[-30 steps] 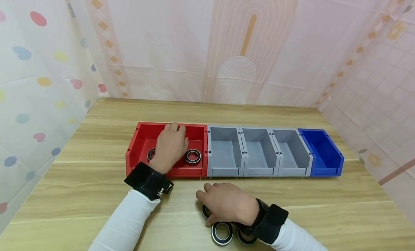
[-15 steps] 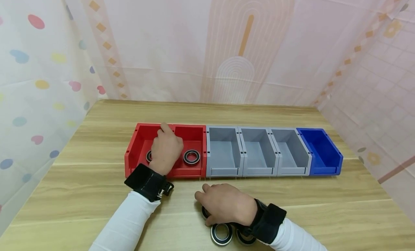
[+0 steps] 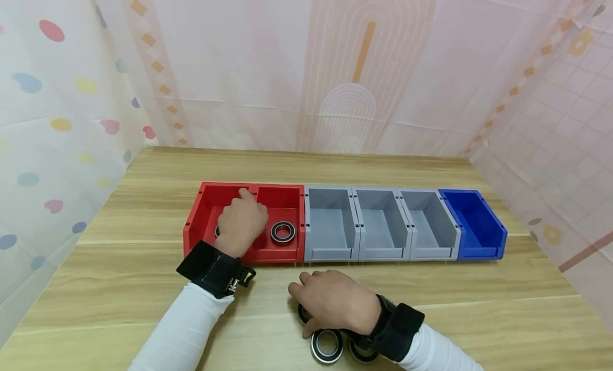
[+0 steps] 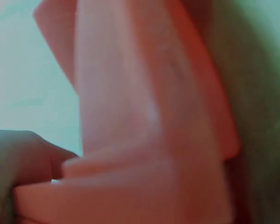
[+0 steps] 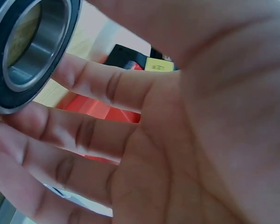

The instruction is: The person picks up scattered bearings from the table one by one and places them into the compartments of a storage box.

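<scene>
In the head view my left hand [image 3: 243, 222] reaches down into the left red bin [image 3: 193, 230], close to the wall shared with the second red bin. Its index finger points forward. What lies under its palm is hidden; I cannot tell whether it holds anything. A ball bearing [image 3: 217, 231] partly shows beside it. My right hand [image 3: 335, 302] is low over the table, fingers and thumb curled around a black-and-silver bearing [image 5: 37, 51] at the fingertips. Two more bearings, one at the thumb [image 3: 327, 346] and one partly under the wrist [image 3: 363, 354], lie on the wood.
Another bearing [image 3: 283, 232] lies in the second red bin [image 3: 279, 256]. To its right, several grey bins [image 3: 333, 253] and a blue bin [image 3: 481, 251] continue the row. Patterned cloth [image 3: 239, 67] hangs behind the wooden table [image 3: 119, 296].
My left hand draws back slightly toward the front and left, and its fingers fold under with the index finger left pointing. The right hand stays in place.
</scene>
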Available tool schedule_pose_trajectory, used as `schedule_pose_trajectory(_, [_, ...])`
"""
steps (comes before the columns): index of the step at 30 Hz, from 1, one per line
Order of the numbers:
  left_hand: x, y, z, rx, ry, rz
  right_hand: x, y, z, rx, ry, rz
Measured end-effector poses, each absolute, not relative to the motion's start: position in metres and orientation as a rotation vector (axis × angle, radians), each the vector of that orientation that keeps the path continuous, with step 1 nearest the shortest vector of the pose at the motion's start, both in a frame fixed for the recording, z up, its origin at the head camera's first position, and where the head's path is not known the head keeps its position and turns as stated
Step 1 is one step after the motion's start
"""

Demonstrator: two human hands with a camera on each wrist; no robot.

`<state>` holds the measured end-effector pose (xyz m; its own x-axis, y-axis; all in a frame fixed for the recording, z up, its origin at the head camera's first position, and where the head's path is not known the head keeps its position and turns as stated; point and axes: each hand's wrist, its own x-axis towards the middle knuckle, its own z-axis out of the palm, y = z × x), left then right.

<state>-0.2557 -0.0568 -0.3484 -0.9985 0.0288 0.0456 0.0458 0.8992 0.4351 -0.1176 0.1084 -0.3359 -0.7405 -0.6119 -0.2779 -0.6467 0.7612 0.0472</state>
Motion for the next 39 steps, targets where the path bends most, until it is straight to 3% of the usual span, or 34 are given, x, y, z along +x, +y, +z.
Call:
schedule_pose_trajectory(27, [-0.259, -0.062, -0.348, -0.097, -3.073, -0.729, -0.130, 0.105, -0.332, -1.225, 2.778, 0.240])
schedule_pose_trajectory(39, [-0.260, -0.062, -0.353, -0.102, -3.067, -0.730, -0.137, 0.103, -0.306, -1.250, 2.830, 0.179])
